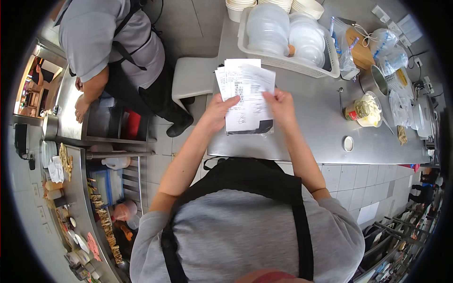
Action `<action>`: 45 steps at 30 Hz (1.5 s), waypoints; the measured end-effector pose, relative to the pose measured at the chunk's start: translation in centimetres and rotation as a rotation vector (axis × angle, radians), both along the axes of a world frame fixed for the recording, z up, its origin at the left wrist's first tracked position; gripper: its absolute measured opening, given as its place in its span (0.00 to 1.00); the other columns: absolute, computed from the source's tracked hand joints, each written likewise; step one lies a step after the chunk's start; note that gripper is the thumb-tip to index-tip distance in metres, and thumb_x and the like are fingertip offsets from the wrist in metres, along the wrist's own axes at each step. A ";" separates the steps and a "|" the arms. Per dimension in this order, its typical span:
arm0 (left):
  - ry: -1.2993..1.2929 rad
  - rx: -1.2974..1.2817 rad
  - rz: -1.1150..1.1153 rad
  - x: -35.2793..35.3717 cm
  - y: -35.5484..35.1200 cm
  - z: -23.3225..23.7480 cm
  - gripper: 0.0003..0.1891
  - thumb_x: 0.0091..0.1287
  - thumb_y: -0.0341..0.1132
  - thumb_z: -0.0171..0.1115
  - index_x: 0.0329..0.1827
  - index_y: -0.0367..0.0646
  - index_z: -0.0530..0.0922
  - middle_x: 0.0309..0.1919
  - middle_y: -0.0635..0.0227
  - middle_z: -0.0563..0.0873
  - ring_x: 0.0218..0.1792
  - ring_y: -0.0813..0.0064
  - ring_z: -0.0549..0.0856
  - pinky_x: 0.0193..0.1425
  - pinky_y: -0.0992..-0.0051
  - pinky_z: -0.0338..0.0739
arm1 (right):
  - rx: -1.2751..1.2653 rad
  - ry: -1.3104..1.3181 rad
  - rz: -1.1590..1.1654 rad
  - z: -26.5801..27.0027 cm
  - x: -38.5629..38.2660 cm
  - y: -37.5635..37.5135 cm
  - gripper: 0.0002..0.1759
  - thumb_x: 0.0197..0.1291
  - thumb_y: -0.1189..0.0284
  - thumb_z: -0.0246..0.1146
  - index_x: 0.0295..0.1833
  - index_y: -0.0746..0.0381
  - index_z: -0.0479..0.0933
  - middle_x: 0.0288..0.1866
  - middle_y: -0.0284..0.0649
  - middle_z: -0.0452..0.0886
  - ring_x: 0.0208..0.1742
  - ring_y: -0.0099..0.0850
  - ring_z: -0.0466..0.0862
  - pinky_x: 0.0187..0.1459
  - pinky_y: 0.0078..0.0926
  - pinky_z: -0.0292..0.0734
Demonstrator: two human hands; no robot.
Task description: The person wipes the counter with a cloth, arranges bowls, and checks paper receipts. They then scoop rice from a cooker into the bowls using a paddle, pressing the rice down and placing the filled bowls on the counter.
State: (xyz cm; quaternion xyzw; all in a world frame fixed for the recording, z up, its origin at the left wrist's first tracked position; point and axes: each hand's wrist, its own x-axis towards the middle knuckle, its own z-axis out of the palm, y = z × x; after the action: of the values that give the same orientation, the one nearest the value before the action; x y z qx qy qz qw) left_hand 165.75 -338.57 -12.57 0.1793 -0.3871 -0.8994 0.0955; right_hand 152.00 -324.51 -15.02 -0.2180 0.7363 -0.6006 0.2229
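Observation:
Both hands hold a sheaf of white paper receipts [245,92] over the near edge of a steel counter [311,137]. My left hand [218,112] grips the sheaf's left edge, thumb on top. My right hand [281,104] pinches the right edge of the top slip. A dark flat thing [262,127] shows under the lower end of the papers. The slips are fanned, with print and handwriting on them.
A white basket [288,63] of clear plastic lids and stacked white bowls [240,7] stand at the counter's far side. A jar [355,111], a round lid [348,143] and bags lie to the right. Another person in a grey shirt and black apron [118,52] works at the left counter. A white stool [191,78] stands between.

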 end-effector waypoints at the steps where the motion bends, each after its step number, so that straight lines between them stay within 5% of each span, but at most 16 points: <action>1: 0.018 -0.001 0.011 0.0 -0.2 -0.5 0.17 0.63 0.26 0.57 0.55 0.32 0.70 0.50 0.57 0.79 0.48 0.68 0.81 0.53 0.69 0.77 | -0.012 0.054 -0.056 0.2 -0.8 0.7 0.13 0.53 0.78 0.62 0.46 0.64 0.78 0.25 0.36 0.80 0.24 0.20 0.73 0.27 0.20 0.69; 7: 0.075 0.035 0.019 0.4 -0.9 0.7 0.18 0.63 0.26 0.57 0.56 0.31 0.69 0.51 0.57 0.78 0.50 0.66 0.80 0.55 0.67 0.76 | -0.071 0.432 -0.300 5.7 0.9 1.2 0.14 0.56 0.79 0.58 0.48 0.58 0.77 0.25 0.39 0.78 0.26 0.19 0.72 0.29 0.21 0.69; 10: 0.101 0.058 0.020 -0.5 -0.5 0.4 0.18 0.63 0.26 0.57 0.55 0.30 0.70 0.50 0.56 0.79 0.49 0.66 0.80 0.53 0.67 0.77 | -0.048 0.267 -0.082 3.1 1.5 0.3 0.07 0.54 0.75 0.63 0.39 0.62 0.77 0.22 0.37 0.78 0.24 0.19 0.72 0.26 0.22 0.67; 17: 0.096 0.174 0.062 -0.8 0.6 0.3 0.17 0.65 0.29 0.57 0.54 0.30 0.70 0.49 0.57 0.79 0.49 0.67 0.81 0.53 0.67 0.78 | 0.075 0.201 -0.024 3.7 2.2 -0.2 0.06 0.56 0.74 0.64 0.33 0.67 0.78 0.25 0.31 0.79 0.24 0.15 0.73 0.26 0.14 0.66; 20: 0.072 0.104 0.125 -0.9 0.7 -0.2 0.16 0.65 0.29 0.56 0.54 0.30 0.70 0.49 0.57 0.79 0.49 0.67 0.81 0.53 0.67 0.78 | -0.059 0.111 -0.056 2.2 0.9 0.5 0.06 0.57 0.76 0.61 0.37 0.69 0.78 0.26 0.32 0.80 0.25 0.16 0.74 0.28 0.15 0.69; 23: 0.057 0.126 0.201 -0.9 0.6 0.1 0.15 0.65 0.28 0.56 0.53 0.31 0.70 0.49 0.57 0.79 0.49 0.66 0.81 0.53 0.66 0.78 | -0.069 0.284 -0.222 2.4 -1.6 2.4 0.09 0.55 0.76 0.59 0.42 0.65 0.78 0.23 0.38 0.79 0.24 0.21 0.73 0.28 0.24 0.70; 26: 0.065 0.127 0.209 -0.7 0.3 0.3 0.14 0.65 0.27 0.55 0.53 0.31 0.70 0.49 0.57 0.79 0.48 0.66 0.81 0.53 0.66 0.77 | 0.272 0.754 -0.394 4.8 -2.1 4.0 0.19 0.56 0.77 0.57 0.55 0.63 0.71 0.26 0.38 0.79 0.25 0.22 0.75 0.29 0.25 0.71; 29: 0.092 0.151 0.166 -0.7 0.5 0.1 0.14 0.65 0.26 0.55 0.52 0.32 0.70 0.48 0.57 0.80 0.48 0.66 0.81 0.52 0.66 0.78 | 0.120 0.687 -0.205 4.3 -0.6 3.1 0.26 0.57 0.77 0.58 0.62 0.61 0.64 0.29 0.37 0.79 0.26 0.24 0.77 0.31 0.25 0.73; 32: 0.116 0.103 0.225 -1.4 1.3 -0.6 0.15 0.63 0.25 0.57 0.52 0.32 0.70 0.48 0.56 0.80 0.47 0.67 0.81 0.49 0.67 0.79 | -0.302 -0.070 0.043 3.3 1.9 0.4 0.28 0.54 0.78 0.61 0.62 0.61 0.63 0.32 0.39 0.79 0.29 0.25 0.79 0.33 0.24 0.74; 36: 0.014 -0.031 0.252 -1.7 2.5 -0.2 0.17 0.61 0.26 0.61 0.52 0.32 0.70 0.48 0.56 0.80 0.47 0.67 0.81 0.47 0.67 0.80 | -0.070 0.144 0.007 5.4 4.3 -0.2 0.24 0.55 0.85 0.59 0.58 0.66 0.63 0.35 0.39 0.79 0.38 0.20 0.78 0.40 0.18 0.74; 38: -0.024 -0.077 0.286 -2.0 2.8 -0.1 0.18 0.60 0.28 0.62 0.52 0.33 0.70 0.48 0.56 0.80 0.46 0.67 0.81 0.47 0.67 0.80 | -0.223 0.049 -0.010 4.8 3.4 -0.2 0.22 0.54 0.85 0.58 0.55 0.67 0.64 0.35 0.39 0.80 0.36 0.21 0.79 0.37 0.17 0.74; 42: 0.021 0.167 0.180 -1.8 2.1 -0.4 0.19 0.62 0.31 0.61 0.54 0.32 0.69 0.50 0.56 0.79 0.48 0.64 0.81 0.50 0.65 0.79 | -0.372 -0.073 0.016 4.7 2.9 0.1 0.18 0.56 0.85 0.57 0.53 0.69 0.66 0.37 0.40 0.82 0.35 0.23 0.81 0.36 0.19 0.75; 45: 0.064 0.250 0.127 -1.4 1.6 -0.5 0.20 0.63 0.33 0.60 0.55 0.32 0.68 0.51 0.56 0.78 0.50 0.63 0.80 0.53 0.63 0.77 | -0.304 0.156 -0.067 2.8 1.1 0.8 0.16 0.57 0.83 0.56 0.52 0.70 0.67 0.38 0.41 0.82 0.35 0.26 0.82 0.37 0.23 0.76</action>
State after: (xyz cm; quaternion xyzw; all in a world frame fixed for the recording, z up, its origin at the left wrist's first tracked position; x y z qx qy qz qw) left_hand 164.33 -336.93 -13.09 0.1850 -0.2566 -0.9380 0.1417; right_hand 153.06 -323.72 -12.26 -0.2704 0.6589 -0.6934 0.1092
